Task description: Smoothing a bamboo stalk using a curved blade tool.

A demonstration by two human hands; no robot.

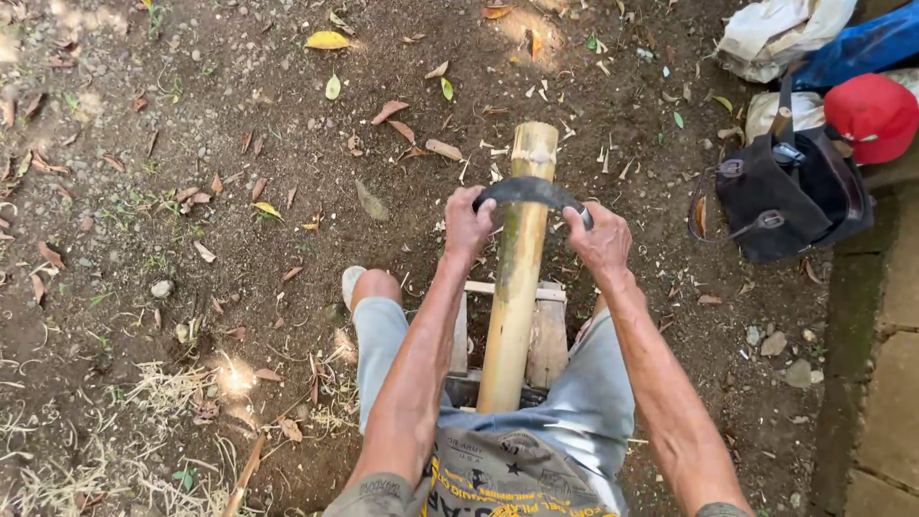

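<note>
A thick bamboo pole [515, 287] runs away from me between my knees, resting on a small wooden stand [546, 335]. Across its far part lies a dark curved blade [531, 190]. My left hand [467, 222] grips the blade's left end and my right hand [600, 239] grips its right end, so the blade arches over the pole. Both fists are closed tight. The pole's far cut end [535, 140] points up the frame.
Bare dirt with dry leaves, pebbles and pale shavings surrounds me. A black bag [790, 196] with a red cap [873, 115] and cloth bundles sits at the upper right. A stone kerb [876, 383] runs along the right. Dry straw lies at lower left.
</note>
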